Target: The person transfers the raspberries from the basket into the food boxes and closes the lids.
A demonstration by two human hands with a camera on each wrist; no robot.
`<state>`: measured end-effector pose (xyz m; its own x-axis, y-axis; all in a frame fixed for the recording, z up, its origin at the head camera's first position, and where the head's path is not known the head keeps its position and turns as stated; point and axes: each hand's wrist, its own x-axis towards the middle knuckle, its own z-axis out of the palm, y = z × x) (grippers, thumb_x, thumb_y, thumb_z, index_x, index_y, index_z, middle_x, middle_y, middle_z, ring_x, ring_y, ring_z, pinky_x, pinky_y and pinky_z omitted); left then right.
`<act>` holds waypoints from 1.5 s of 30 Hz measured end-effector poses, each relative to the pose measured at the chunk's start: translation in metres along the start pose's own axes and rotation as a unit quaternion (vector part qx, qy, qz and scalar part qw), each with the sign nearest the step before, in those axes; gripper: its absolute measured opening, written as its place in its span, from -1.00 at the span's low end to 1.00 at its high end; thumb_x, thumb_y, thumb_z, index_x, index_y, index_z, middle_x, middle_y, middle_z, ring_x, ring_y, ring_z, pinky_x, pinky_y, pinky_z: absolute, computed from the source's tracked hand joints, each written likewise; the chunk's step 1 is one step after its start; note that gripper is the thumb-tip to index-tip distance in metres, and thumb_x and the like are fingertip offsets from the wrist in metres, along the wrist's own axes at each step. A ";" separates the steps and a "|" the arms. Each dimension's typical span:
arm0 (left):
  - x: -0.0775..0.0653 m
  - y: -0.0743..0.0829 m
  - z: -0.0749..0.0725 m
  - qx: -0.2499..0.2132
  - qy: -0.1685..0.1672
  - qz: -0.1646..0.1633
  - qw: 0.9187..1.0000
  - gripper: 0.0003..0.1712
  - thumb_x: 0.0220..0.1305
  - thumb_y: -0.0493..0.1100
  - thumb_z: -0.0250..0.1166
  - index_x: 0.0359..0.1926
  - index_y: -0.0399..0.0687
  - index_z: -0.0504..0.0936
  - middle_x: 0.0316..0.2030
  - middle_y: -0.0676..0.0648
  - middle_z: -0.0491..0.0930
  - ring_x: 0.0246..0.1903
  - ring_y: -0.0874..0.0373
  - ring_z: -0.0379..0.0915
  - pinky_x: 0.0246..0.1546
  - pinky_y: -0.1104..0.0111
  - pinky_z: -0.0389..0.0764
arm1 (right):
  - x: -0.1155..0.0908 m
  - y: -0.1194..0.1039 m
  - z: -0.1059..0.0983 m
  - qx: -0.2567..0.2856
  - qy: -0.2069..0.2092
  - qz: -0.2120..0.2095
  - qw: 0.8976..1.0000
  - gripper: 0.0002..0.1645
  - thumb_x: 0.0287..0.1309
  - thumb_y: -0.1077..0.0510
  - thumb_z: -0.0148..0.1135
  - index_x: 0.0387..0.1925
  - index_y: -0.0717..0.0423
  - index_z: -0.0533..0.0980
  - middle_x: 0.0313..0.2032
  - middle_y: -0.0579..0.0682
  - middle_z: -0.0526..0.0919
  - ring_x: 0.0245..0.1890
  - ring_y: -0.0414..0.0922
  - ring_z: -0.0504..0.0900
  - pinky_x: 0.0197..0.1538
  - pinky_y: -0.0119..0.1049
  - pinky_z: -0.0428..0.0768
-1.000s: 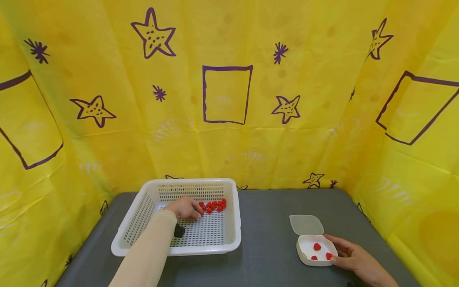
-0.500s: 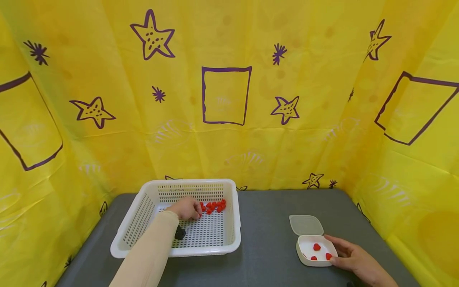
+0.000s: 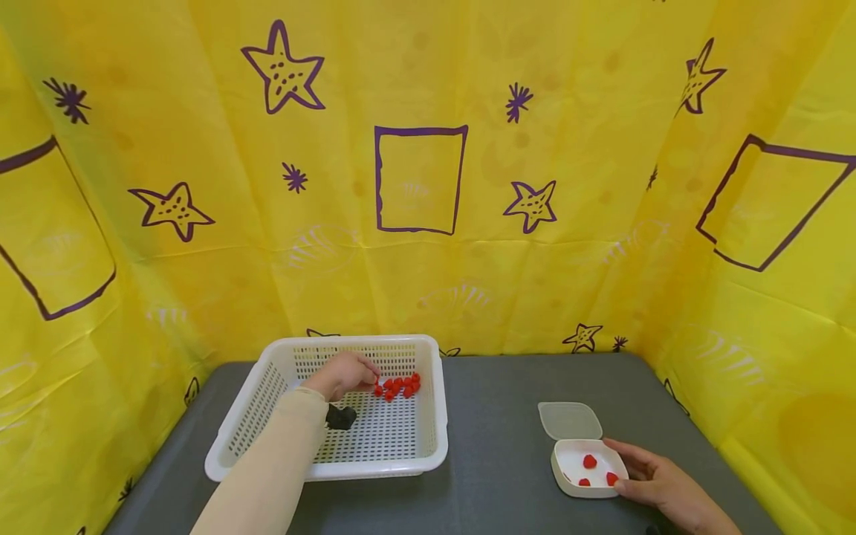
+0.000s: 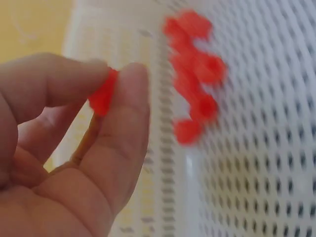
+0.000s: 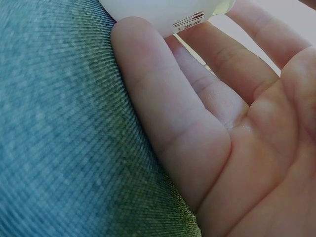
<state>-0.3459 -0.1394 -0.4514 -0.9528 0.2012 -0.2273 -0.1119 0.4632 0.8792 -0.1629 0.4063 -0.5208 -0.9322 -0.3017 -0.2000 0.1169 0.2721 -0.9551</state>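
Thumb and fingertips of my left hand pinch a red raspberry above the floor of the white slotted basket. Several more raspberries lie clustered at the basket's back right, just right of that hand. On the right of the table, my right hand holds a small white lidded box by its right side, thumb at the near corner and fingers behind. Three raspberries show in the box. Its translucent lid is folded back, away from me.
A dark grey cloth covers the table under basket and box. Yellow curtains with purple drawings enclose the back and both sides. A black wrist device is on the left wrist, over the basket.
My left hand has pinched a raspberry from the near left of the cluster and risen slightly with it. The right hand and box stay in place.
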 end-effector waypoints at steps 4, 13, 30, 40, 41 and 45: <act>-0.004 0.016 0.004 -0.056 -0.003 0.021 0.998 -0.73 0.24 -0.48 0.24 -0.02 -0.44 0.65 0.00 -0.34 0.59 -0.11 -0.12 0.60 0.08 0.03 0.52 | 0.000 0.000 0.000 -0.004 0.002 -0.002 1.000 -0.23 0.38 0.22 0.20 0.46 0.37 0.12 0.36 0.40 0.26 0.06 -0.39 0.50 0.05 -0.40 0.53; -0.025 0.063 0.044 -0.159 -0.003 0.079 0.984 -0.72 0.30 -0.42 0.27 0.03 -0.40 0.62 -0.10 -0.26 0.61 -0.09 -0.13 0.56 0.07 0.10 0.54 | 0.000 -0.001 0.001 -0.011 0.006 0.002 1.000 -0.23 0.36 0.20 0.22 0.46 0.36 0.13 0.35 0.40 0.27 0.05 -0.39 0.51 0.04 -0.39 0.54; -0.060 0.109 0.162 -0.348 -0.064 0.117 0.928 -0.77 0.27 -0.41 0.33 -0.05 -0.39 0.68 -0.18 -0.16 0.67 -0.17 -0.03 0.64 0.03 0.20 0.57 | -0.001 0.001 0.000 -0.006 0.003 -0.011 1.000 -0.25 0.37 0.22 0.20 0.46 0.36 0.14 0.36 0.42 0.24 0.07 -0.38 0.50 0.05 -0.40 0.53; -0.076 0.092 0.258 -0.242 -0.052 0.107 0.963 -0.85 0.12 -0.46 0.40 -0.28 -0.23 0.77 -0.41 -0.05 0.70 -0.39 0.18 0.56 -0.26 0.31 0.60 | -0.001 0.000 0.001 -0.014 0.005 -0.018 1.000 -0.24 0.37 0.21 0.20 0.45 0.40 0.14 0.36 0.47 0.20 0.08 -0.38 0.52 0.05 -0.38 0.53; -0.076 0.089 0.264 -0.237 -0.051 0.107 0.964 -0.85 0.11 -0.47 0.40 -0.30 -0.22 0.77 -0.42 -0.02 0.70 -0.41 0.19 0.55 -0.29 0.32 0.59 | -0.001 0.000 0.001 -0.016 0.005 -0.020 1.000 -0.25 0.37 0.21 0.20 0.44 0.40 0.14 0.36 0.47 0.21 0.07 -0.38 0.52 0.05 -0.39 0.53; -0.074 0.081 0.280 -0.220 -0.042 0.117 0.968 -0.82 0.06 -0.51 0.40 -0.34 -0.21 0.77 -0.46 0.03 0.67 -0.44 0.23 0.51 -0.41 0.40 0.52 | -0.002 0.001 0.001 -0.021 0.002 -0.029 0.999 -0.26 0.38 0.23 0.19 0.44 0.42 0.14 0.35 0.48 0.21 0.09 -0.38 0.51 0.06 -0.38 0.53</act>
<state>-0.2054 0.1249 -0.4807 -0.9423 0.3343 -0.0181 -0.0237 -0.0125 0.9996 -0.1603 0.4066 -0.5211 -0.9386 -0.3134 -0.1439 0.0490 0.2918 -0.9552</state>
